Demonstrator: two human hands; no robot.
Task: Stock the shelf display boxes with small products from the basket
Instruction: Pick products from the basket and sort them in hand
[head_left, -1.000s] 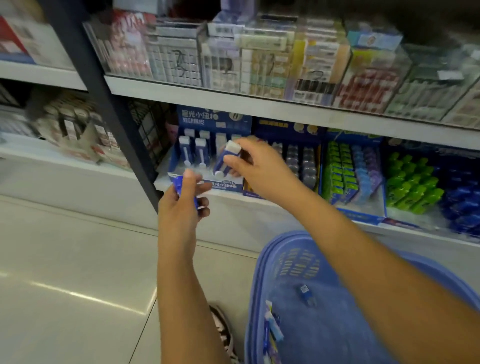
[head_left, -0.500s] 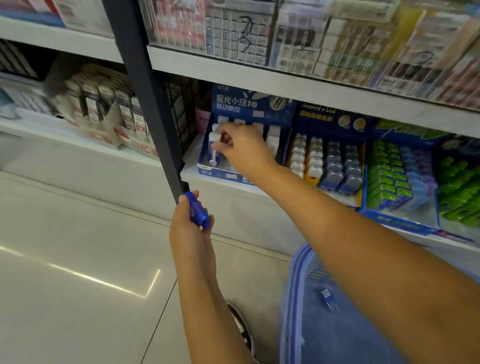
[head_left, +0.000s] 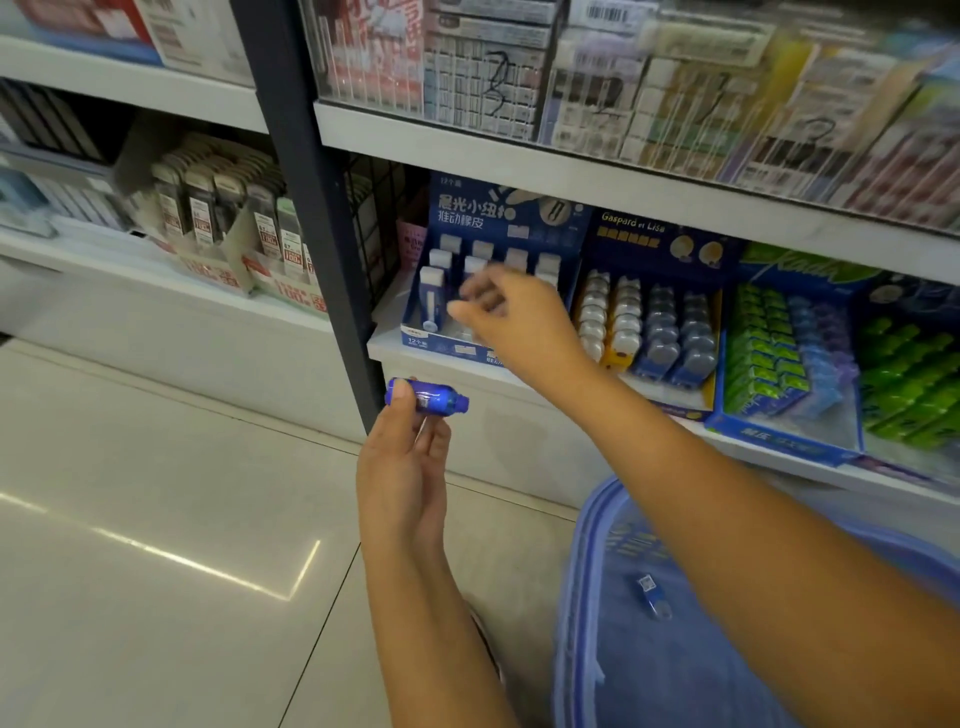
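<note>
Pinches blue product (head_left: 426, 399) in left grip (head_left: 402, 467) below shelf (head_left: 384, 343) edge; holds right grip (head_left: 514, 322) loosely spread, empty, blurred, before blue display box (head_left: 498, 218), with one further piece (head_left: 652, 595) lying in basket (head_left: 579, 571)

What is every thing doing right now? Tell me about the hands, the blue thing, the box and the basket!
left hand: holds the small blue product at its fingertips.
small blue product: lying sideways in the left hand, below the shelf edge.
right hand: blurred, in front of the display box, fingers loose, nothing seen in it.
display box: open, upright on the shelf, white-topped products inside.
basket: open, with one loose blue product lying inside.
</note>
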